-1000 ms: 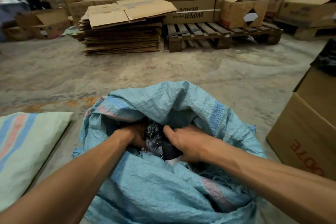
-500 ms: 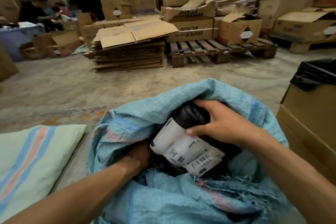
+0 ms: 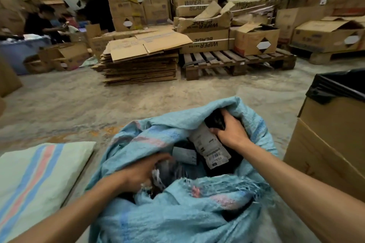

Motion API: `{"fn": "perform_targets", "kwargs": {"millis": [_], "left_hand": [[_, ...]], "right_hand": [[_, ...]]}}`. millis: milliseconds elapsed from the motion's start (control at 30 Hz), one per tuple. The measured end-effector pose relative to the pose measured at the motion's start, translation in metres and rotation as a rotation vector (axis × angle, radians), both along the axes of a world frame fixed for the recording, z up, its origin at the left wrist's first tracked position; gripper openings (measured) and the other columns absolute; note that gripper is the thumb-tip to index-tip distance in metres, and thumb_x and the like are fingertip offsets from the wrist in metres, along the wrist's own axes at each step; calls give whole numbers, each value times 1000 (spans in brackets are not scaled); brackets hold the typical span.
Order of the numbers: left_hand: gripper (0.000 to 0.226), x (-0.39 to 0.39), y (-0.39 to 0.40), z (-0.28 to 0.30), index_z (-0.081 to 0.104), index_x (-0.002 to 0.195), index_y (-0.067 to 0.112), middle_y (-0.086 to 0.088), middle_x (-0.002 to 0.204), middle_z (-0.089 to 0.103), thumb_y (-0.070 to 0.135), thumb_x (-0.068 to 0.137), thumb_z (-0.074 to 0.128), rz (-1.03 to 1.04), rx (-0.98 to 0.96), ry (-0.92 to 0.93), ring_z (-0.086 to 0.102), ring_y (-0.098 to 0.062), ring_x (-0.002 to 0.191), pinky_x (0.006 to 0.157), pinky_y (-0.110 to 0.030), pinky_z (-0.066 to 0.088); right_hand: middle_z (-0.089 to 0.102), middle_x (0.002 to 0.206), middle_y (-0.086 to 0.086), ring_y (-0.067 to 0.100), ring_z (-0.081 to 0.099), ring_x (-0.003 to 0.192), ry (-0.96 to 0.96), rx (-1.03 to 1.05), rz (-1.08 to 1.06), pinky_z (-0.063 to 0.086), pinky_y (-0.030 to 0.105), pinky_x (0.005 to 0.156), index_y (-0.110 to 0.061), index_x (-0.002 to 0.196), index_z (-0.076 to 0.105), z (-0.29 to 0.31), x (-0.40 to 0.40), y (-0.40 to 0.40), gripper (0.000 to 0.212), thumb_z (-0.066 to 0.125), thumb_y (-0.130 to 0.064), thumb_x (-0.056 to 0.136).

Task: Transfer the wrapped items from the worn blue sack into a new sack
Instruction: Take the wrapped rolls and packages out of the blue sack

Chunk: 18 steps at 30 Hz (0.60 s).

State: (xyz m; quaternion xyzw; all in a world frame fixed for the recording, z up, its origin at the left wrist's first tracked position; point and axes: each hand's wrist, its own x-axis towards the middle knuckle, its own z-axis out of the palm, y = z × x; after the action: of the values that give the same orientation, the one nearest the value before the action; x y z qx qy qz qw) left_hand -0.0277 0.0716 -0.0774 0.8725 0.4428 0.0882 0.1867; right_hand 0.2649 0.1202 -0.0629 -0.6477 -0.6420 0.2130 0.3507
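Observation:
The worn blue sack [image 3: 177, 213] stands open in front of me, its near rim frayed. Inside lie several black wrapped parcels. My right hand [image 3: 232, 133] grips a black parcel with a white shipping label [image 3: 210, 149] at the sack's far right side, fingers curled over its top end. My left hand [image 3: 144, 171] reaches into the left of the opening and closes on a dark grey wrapped item [image 3: 167, 171]; its fingertips are blurred. A pale green sack with blue and pink stripes [image 3: 33, 183] lies flat on the floor to my left.
A cardboard box lined with a black bag [image 3: 335, 128] stands close on my right. Across the bare concrete floor are a stack of flattened cartons [image 3: 142, 61], a wooden pallet [image 3: 235, 61] with boxes, and a seated person [image 3: 45, 23] at far left.
My right hand has drawn the labelled parcel up and toward the sack's far right rim. My left hand has come up from deep inside and now holds a grey wrapped item.

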Motion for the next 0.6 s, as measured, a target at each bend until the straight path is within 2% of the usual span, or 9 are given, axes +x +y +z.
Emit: {"fn": "perform_targets", "kwargs": {"millis": [67,100,133,200,267,300,367,467,600], "left_hand": [[79,-5,2,17,27,142,36,13,152,17,58,78,68,152,15,84,17,-14,147,120,-26,7],[75,-3,3,30,34,144,25,6,153,28,48,82,70,280,26,48,26,-19,144,120,-31,14],[64,-2,5,38,44,140,18,4,146,44,28,84,74,331,-27,-79,37,-20,139,118,-35,25],[59,2,4,52,65,120,13,4,121,68,2,66,86,332,-378,-478,58,-20,121,103,-35,47],[70,2,14,52,74,103,3,-11,107,74,8,37,97,492,-649,-743,67,-28,106,91,-37,53],[73,1,20,52,73,103,-1,-16,108,73,8,35,96,591,-741,-807,68,-30,102,88,-37,53],[62,-3,26,59,72,102,-4,-16,106,72,4,44,90,733,-850,-951,65,-26,98,87,-35,51],[50,-5,26,74,79,79,4,-10,95,75,13,34,98,753,-869,-1065,63,-21,89,104,-37,45],[26,-7,8,86,78,83,8,-13,93,75,26,64,80,709,-803,-1135,71,-25,78,92,-45,55]], "right_hand": [[51,145,2,25,46,134,-86,-17,108,40,40,108,-29,147,35,-6,3,-3,77,76,-22,83],[51,145,2,24,46,135,-153,-14,157,40,40,109,-29,147,36,-7,3,-5,78,77,-23,81],[51,145,2,23,46,135,-215,-2,206,40,40,109,-28,146,38,-8,3,-7,79,78,-25,79],[53,144,1,21,47,134,-312,24,302,40,39,108,-27,144,43,-7,-1,-11,78,80,-25,76],[57,140,0,20,51,130,-367,48,342,43,38,105,-27,143,46,-1,-5,-18,73,78,-24,77],[59,137,0,20,53,127,-380,66,339,44,38,103,-27,142,47,2,-7,-22,71,77,-23,78],[59,137,-1,20,54,126,-390,85,307,44,37,103,-25,144,44,11,-8,-31,71,76,-27,80],[60,134,1,22,54,124,-328,93,243,44,34,102,-22,142,47,26,-6,-39,72,80,-30,78],[61,129,2,20,55,121,-84,82,156,43,34,105,-19,136,53,47,-5,-44,73,86,-22,71]]}}
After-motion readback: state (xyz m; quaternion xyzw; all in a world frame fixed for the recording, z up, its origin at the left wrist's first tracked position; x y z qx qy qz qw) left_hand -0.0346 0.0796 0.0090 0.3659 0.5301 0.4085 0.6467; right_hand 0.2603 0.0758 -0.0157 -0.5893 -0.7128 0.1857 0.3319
